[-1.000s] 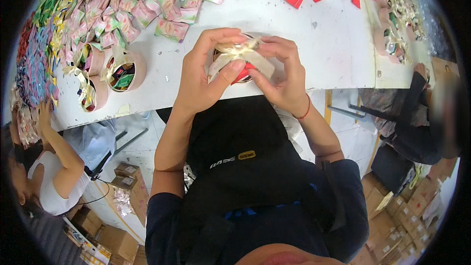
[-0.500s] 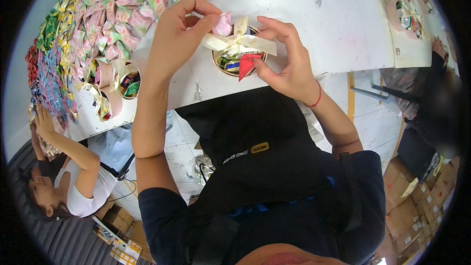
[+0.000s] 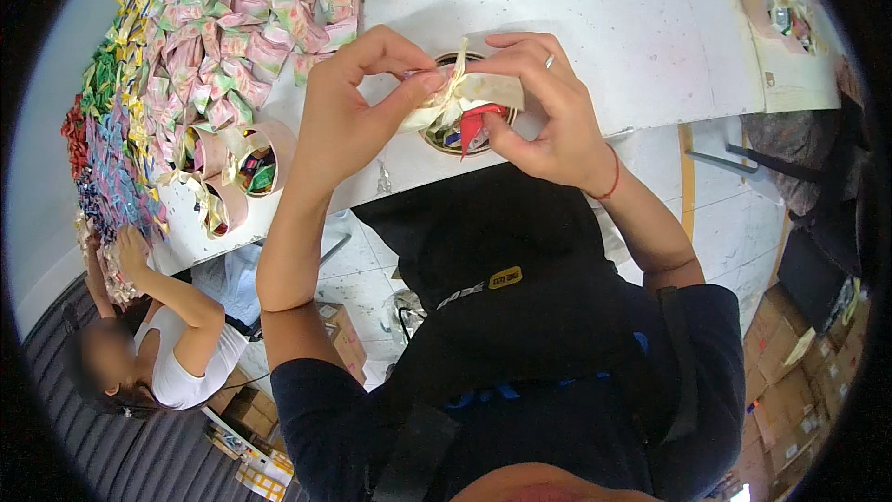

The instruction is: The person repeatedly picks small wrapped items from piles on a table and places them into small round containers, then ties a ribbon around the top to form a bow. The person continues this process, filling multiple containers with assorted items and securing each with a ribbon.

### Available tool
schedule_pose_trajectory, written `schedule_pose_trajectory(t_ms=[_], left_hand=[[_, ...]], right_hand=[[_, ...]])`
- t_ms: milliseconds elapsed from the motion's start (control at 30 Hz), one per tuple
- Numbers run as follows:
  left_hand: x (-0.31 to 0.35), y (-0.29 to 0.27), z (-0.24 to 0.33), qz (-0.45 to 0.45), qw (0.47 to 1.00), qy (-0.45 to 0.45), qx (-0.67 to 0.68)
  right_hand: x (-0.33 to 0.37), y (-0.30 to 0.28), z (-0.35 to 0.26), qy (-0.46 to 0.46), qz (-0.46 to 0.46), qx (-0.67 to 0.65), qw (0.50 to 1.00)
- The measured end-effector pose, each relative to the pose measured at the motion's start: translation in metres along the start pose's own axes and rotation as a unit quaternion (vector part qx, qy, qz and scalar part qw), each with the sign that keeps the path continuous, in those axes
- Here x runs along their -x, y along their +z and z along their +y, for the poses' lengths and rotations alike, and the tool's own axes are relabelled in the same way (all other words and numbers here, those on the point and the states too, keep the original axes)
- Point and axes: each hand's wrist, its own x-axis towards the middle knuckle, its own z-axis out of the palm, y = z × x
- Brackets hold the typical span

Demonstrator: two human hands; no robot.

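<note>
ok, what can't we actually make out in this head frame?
- Contents of the round tub, head view: mostly covered by both hands and the cream ribbon bow.
- Left hand grip on the ribbon: fingertips overlap, exact pinch unclear.
- Red piece under the right hand: fingers partly cover it, kind unclear.
- Small packets at the table's far left: too small and bent by the fisheye.

Both hands meet over a round container (image 3: 452, 135) at the near edge of the white desk (image 3: 650, 46). The left hand (image 3: 348, 121) pinches a cream ribbon (image 3: 455, 93) with its fingers (image 3: 423, 84), and the right hand (image 3: 544, 112) grips the same ribbon's other side, beside a red wrapper (image 3: 474, 125). Toward the desk's far left corner lies a heap of pink and green sachets (image 3: 251, 28), with pink cups (image 3: 255, 163) near its left edge. Another person (image 3: 158, 353) sits lower left.
</note>
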Motion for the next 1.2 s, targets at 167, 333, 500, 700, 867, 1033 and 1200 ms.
schedule_pose_trajectory(t_ms=[167, 333, 500, 700, 867, 1033, 1200], left_hand=[[-0.023, -0.021, 0.006, -0.148, 0.979, 0.078, -0.12], [-0.032, -0.028, -0.001, -0.198, 0.975, 0.076, -0.072], [-0.037, -0.015, -0.007, -0.179, 0.981, 0.055, -0.046], [-0.006, 0.009, 0.01, 0.02, 0.999, -0.048, 0.004], [0.04, 0.044, -0.007, 0.101, 0.993, 0.051, -0.024], [0.041, 0.087, -0.007, 0.199, 0.97, 0.014, 0.141], [0.036, 0.095, -0.025, 0.204, 0.977, 0.044, 0.044]], right_hand=[[0.004, -0.002, 0.004, 0.005, -0.006, -0.01, 1.0], [0.001, -0.004, 0.002, 0.017, -0.017, -0.035, 0.999], [0.002, -0.004, 0.003, 0.01, -0.017, -0.024, 1.0], [0.003, -0.003, 0.002, 0.008, 0.006, -0.022, 1.0], [0.005, 0.001, 0.003, -0.007, 0.026, 0.0, 1.0], [0.004, -0.006, -0.001, 0.059, 0.005, -0.095, 0.994], [0.006, -0.021, 0.002, -0.059, -0.097, -0.05, 0.992]])
